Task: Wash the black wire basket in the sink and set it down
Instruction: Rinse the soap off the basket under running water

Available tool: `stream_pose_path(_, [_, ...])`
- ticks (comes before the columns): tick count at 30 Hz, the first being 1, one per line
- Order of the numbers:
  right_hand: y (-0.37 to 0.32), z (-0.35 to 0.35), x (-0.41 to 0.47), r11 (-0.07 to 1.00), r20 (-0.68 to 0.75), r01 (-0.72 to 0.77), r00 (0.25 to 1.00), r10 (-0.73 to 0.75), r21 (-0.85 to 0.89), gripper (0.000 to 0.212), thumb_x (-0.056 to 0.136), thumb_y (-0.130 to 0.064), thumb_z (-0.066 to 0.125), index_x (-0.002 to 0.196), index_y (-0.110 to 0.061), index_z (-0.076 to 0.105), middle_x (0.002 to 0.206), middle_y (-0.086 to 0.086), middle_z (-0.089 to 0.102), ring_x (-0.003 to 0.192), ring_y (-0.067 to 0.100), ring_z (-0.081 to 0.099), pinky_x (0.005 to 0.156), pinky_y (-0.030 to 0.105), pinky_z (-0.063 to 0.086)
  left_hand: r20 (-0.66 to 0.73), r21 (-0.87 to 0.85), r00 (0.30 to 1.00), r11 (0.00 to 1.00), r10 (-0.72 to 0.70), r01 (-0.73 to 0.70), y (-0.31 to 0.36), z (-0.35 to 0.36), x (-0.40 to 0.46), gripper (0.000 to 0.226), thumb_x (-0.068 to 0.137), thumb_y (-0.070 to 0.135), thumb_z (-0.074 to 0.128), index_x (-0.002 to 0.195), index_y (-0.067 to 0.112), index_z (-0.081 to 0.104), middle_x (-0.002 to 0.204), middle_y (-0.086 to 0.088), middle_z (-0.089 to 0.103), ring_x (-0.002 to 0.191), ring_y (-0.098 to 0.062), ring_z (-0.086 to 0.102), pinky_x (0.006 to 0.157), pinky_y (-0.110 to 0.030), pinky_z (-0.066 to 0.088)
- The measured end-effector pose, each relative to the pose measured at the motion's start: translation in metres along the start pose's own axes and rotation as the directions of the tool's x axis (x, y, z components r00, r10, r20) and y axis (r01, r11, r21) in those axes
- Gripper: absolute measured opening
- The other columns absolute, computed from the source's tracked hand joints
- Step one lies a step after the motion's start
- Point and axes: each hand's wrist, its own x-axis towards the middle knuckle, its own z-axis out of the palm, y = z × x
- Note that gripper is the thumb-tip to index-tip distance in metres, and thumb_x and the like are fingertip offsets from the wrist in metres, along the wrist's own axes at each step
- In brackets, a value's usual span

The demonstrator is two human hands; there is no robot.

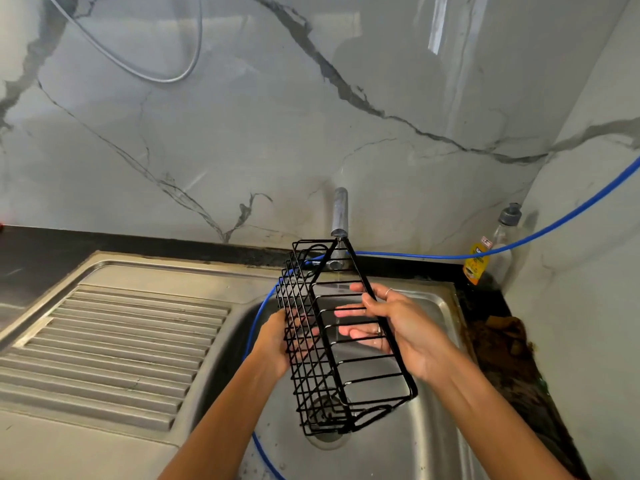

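Note:
The black wire basket (363, 375) is held tilted above the steel sink (429, 441), its far end under the tap (338, 216). A thin stream of water falls from the tap through the wires. My left hand (277, 344) grips the basket's left side wall from outside. My right hand (391, 323) holds the right rim, with the thumb over the wire and the straight fingers reaching inside the basket under the water. The drain shows below the basket's near end.
A ribbed steel draining board (114, 344) lies to the left. A blue hose (540, 233) runs from the right wall into the sink. A dish-soap bottle (491, 251) stands in the back right corner. Brown grime covers the dark counter at the right.

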Motion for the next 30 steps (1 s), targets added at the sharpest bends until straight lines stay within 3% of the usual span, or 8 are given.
stream_pose_path(4, [-0.001, 0.003, 0.014, 0.999, -0.040, 0.008, 0.999, -0.005, 0.053, 0.021, 0.101, -0.012, 0.039, 0.114, -0.013, 0.056, 0.083, 0.015, 0.074, 0.070, 0.027, 0.073, 0.051, 0.024, 0.056, 0.036, -0.034, 0.999, 0.999, 0.028, -0.027, 0.012, -0.004, -0.014, 0.032, 0.089, 0.031, 0.047, 0.065, 0.022, 0.066, 0.085, -0.004, 0.066, 0.070, -0.024, 0.059, 0.069, -0.037, 0.046])
stream_pose_path(8, [0.001, 0.009, 0.023, 0.999, -0.057, 0.042, 0.997, -0.042, -0.008, 0.021, 0.102, -0.011, 0.037, 0.116, -0.010, 0.052, 0.081, 0.019, 0.073, 0.067, 0.030, 0.072, 0.052, 0.029, 0.058, -0.023, 0.204, 0.997, 0.976, 0.077, -0.070, 0.034, 0.010, -0.035, 0.050, 0.082, 0.056, 0.057, 0.119, 0.021, 0.059, 0.122, -0.007, 0.058, 0.105, -0.025, 0.054, 0.081, -0.039, 0.043])
stream_pose_path(11, [0.008, 0.018, 0.025, 0.991, -0.067, 0.044, 0.996, -0.053, -0.126, 0.020, 0.102, -0.010, 0.036, 0.116, -0.010, 0.050, 0.080, 0.019, 0.071, 0.064, 0.031, 0.071, 0.058, 0.033, 0.059, 0.051, 0.310, 0.993, 0.943, 0.107, -0.118, 0.051, 0.032, -0.044, 0.059, 0.077, 0.066, 0.058, 0.121, 0.026, 0.055, 0.127, -0.001, 0.059, 0.117, -0.025, 0.055, 0.099, -0.046, 0.044])
stream_pose_path(15, [0.022, 0.035, 0.023, 0.932, -0.080, 0.128, 0.983, -0.164, -0.340, 0.024, 0.099, -0.003, 0.038, 0.117, -0.014, 0.049, 0.103, 0.021, 0.063, 0.077, 0.027, 0.070, 0.057, 0.033, 0.059, 0.106, 0.349, 0.991, 0.930, 0.079, -0.112, 0.059, 0.049, -0.053, 0.054, 0.079, 0.059, 0.068, 0.110, 0.014, 0.066, 0.073, -0.004, 0.073, 0.055, -0.016, 0.068, 0.051, -0.027, 0.057])
stream_pose_path(17, [0.032, 0.043, 0.023, 0.826, -0.062, 0.174, 0.968, -0.244, -0.536, 0.036, 0.095, 0.002, 0.040, 0.124, -0.017, 0.048, 0.110, 0.015, 0.060, 0.086, 0.025, 0.068, 0.063, 0.037, 0.060, 0.087, 0.347, 0.993, 0.931, 0.084, -0.109, 0.057, 0.053, -0.057, 0.082, 0.065, 0.064, 0.076, 0.121, 0.008, 0.060, 0.084, -0.006, 0.071, 0.059, -0.017, 0.066, 0.042, -0.025, 0.051])
stream_pose_path(21, [0.039, 0.053, 0.018, 0.539, 0.073, 0.260, 0.936, -0.343, -0.801, 0.041, 0.088, -0.009, 0.046, 0.126, -0.022, 0.048, 0.102, 0.012, 0.066, 0.086, 0.029, 0.067, 0.075, 0.046, 0.057, 0.018, 0.220, 0.997, 0.973, 0.072, -0.074, 0.043, 0.048, -0.051, 0.060, 0.066, 0.049, 0.081, 0.105, 0.009, 0.060, 0.074, -0.006, 0.067, 0.056, -0.017, 0.062, 0.043, -0.024, 0.049])
stream_pose_path(26, [0.019, 0.046, 0.004, 0.630, 0.242, 0.303, 0.953, -0.185, -0.715, 0.032, 0.098, -0.022, 0.047, 0.129, -0.025, 0.052, 0.108, 0.004, 0.067, 0.096, 0.023, 0.066, 0.084, 0.040, 0.056, 0.098, 0.117, 0.994, 0.991, 0.055, -0.066, 0.041, 0.032, -0.052, 0.054, 0.083, 0.060, 0.060, 0.096, 0.008, 0.066, 0.073, -0.008, 0.068, 0.067, -0.024, 0.066, 0.067, -0.034, 0.055])
stream_pose_path(30, [-0.008, 0.029, 0.019, 0.783, 0.067, 0.174, 0.984, -0.168, -0.597, 0.025, 0.099, -0.026, 0.046, 0.117, -0.018, 0.061, 0.108, 0.003, 0.065, 0.097, 0.016, 0.064, 0.083, 0.028, 0.056, 0.072, 0.167, 0.994, 0.981, 0.083, -0.094, 0.036, 0.020, -0.053, 0.064, 0.083, 0.074, 0.046, 0.111, 0.018, 0.062, 0.103, -0.008, 0.067, 0.087, -0.027, 0.066, 0.078, -0.040, 0.052])
